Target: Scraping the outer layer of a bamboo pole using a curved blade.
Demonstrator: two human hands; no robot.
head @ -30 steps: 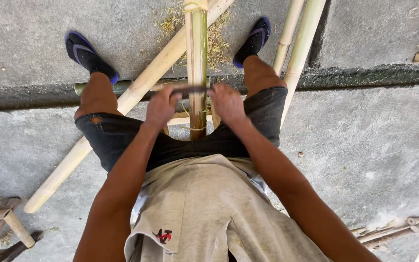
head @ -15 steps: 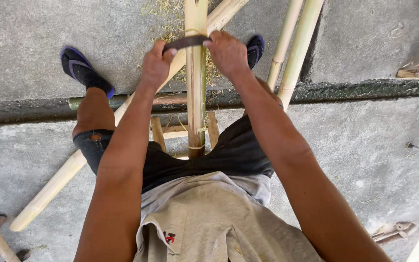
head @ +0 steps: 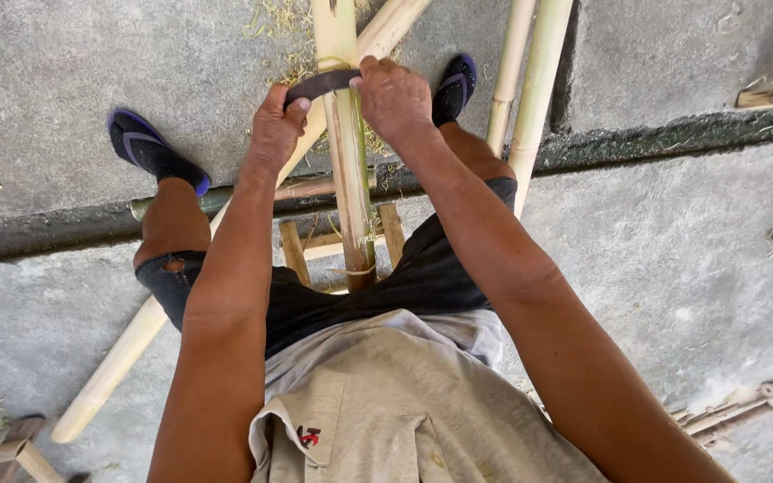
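Bamboo is the material in hand: a pale, upright-running bamboo pole passes between the knees and away from the body, and a dark curved blade lies crosswise over it. The left hand has its grip closed round the blade's left end, thumb on top. The right hand has its grip closed over the blade's right end, fingers folded down so that this end is hidden. The pole runs straight through the gap between the 2 grips, touching the blade's underside, and just beyond the grips a node ring shows on it.

Below the grips, nearer the body, the pole rests on a small wooden frame of short slats. A longer bamboo pole crosses slantwise beneath, from beyond the right grip down past the left knee. To the right of the right grip, 2 more bamboo poles lie side by side on the concrete floor. Shavings are scattered just beyond the left grip. Well left of that grip is 1 dark blue sandal; another sandal sits just right of the right grip.
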